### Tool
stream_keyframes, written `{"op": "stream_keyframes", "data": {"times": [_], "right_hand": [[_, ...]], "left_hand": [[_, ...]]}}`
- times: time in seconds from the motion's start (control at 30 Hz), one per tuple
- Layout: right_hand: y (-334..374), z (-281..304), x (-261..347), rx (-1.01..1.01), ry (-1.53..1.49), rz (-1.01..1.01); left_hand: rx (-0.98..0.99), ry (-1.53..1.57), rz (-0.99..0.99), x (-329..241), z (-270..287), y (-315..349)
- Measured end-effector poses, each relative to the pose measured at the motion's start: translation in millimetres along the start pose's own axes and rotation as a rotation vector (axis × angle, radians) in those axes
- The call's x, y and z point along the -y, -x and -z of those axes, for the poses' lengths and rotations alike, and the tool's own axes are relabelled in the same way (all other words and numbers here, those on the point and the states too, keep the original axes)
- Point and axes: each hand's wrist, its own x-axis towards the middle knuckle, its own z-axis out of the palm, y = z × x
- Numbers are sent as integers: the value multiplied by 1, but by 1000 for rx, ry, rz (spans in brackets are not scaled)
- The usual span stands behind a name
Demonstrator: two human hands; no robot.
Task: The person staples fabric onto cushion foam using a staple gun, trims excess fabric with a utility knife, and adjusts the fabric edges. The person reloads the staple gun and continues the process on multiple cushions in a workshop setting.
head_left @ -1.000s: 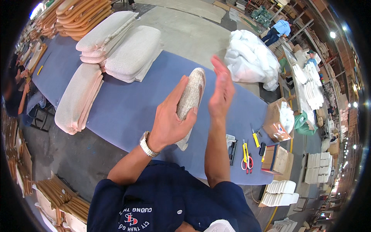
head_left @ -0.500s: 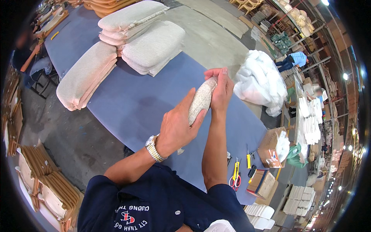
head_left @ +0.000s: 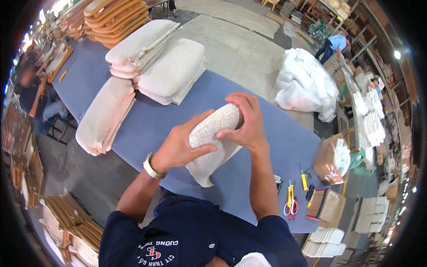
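Observation:
Between my two hands a cream cushion (head_left: 211, 155) in nubbly fabric is held up above the blue tabletop (head_left: 275, 147). My left hand (head_left: 178, 144), with a metal watch on the wrist, is closed round its left end, thumb lying across the near side. On the right end my right hand (head_left: 249, 121) grips with fingers over the far edge and thumb pressed on the fabric. A loose corner of cloth hangs from the cushion's lower side. Similar covered cushions stand in stacks beyond my left hand: one stack (head_left: 104, 115) at the left, another (head_left: 171, 69) behind it.
Yellow-and-red scissors (head_left: 291, 207), a yellow-handled screwdriver (head_left: 304, 180) and an open cardboard box (head_left: 327, 207) lie at the right. A larger carton (head_left: 329, 164) and a big white plastic bundle (head_left: 304, 80) stand beyond. Wooden frames (head_left: 111, 20) are piled far left, near a seated person (head_left: 38, 98).
The cushion has turned so that more of its broad face shows. My left hand has moved left and lower, my right thumb now presses on the fabric, and the view has shifted.

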Motion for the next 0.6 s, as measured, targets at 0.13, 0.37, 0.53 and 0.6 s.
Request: {"op": "stream_keyframes", "data": {"times": [0.13, 0.37, 0.53, 0.6], "right_hand": [[13, 5, 6, -35, 121, -69], [30, 33, 11, -104, 214, -245], [30, 69, 18, 31, 23, -656], [31, 86, 15, 50, -183, -820]], "left_hand": [[29, -12, 33, -10, -12, 2], [128, -75, -61, -25, -41, 2], [160, -129, -176, -39, -69, 15], [175, -135, -203, -42, -78, 18]]}}
